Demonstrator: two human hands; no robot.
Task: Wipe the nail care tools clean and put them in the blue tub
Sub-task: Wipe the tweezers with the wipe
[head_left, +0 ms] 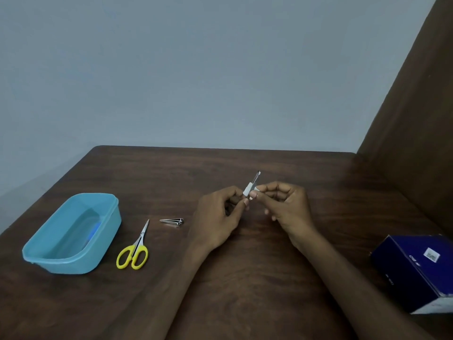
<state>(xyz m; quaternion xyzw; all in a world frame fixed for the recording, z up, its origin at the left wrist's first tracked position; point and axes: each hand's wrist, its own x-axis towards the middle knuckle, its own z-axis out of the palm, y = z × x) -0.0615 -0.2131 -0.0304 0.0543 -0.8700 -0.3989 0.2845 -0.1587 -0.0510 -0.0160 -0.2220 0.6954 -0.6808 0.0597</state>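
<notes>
My left hand [220,217] pinches the lower end of a thin metal nail tool [256,177] that points up and away above the table. A small white wipe [248,188] is wrapped round the tool's shaft, and my right hand [284,204] pinches that wipe with thumb and fingertips. A silver nail clipper [172,221] lies on the table left of my hands. Small scissors with yellow handles [134,251] lie further left. The blue tub [49,256] stands at the far left with a darker blue item [94,233] inside it.
A dark blue cardboard box [416,271] sits at the right edge of the brown wooden table [245,278]. A brown panel rises along the right side. A pale wall stands behind the table's far edge.
</notes>
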